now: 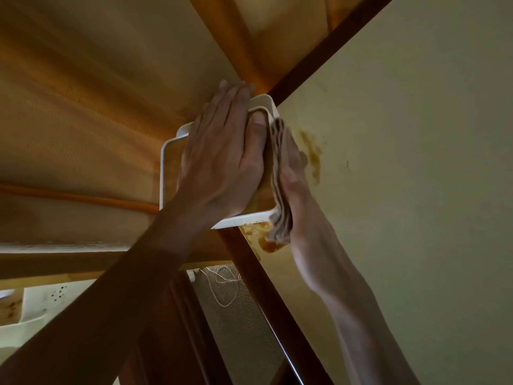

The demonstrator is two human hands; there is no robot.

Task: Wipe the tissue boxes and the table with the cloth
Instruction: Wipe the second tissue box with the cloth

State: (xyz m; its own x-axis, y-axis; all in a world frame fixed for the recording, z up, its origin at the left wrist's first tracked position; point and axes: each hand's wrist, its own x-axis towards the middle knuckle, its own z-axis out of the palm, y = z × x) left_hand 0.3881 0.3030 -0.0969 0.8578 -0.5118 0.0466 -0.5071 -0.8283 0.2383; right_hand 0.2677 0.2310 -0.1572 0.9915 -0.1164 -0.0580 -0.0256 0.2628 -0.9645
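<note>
The tabletop [402, 134] lies open across the right of the frame. At centre, the tissue box [172, 151] blocks passage, hemmed by a dark wooden edge [327, 48] toward upper right.

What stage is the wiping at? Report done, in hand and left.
Done: nothing shows as finished. In hand: the left hand steadies the white tissue box while the right hand presses the folded cloth against its side. Left: brown stains remain on the table beside the box, and more by its near corner. Only one box is in view.
</note>
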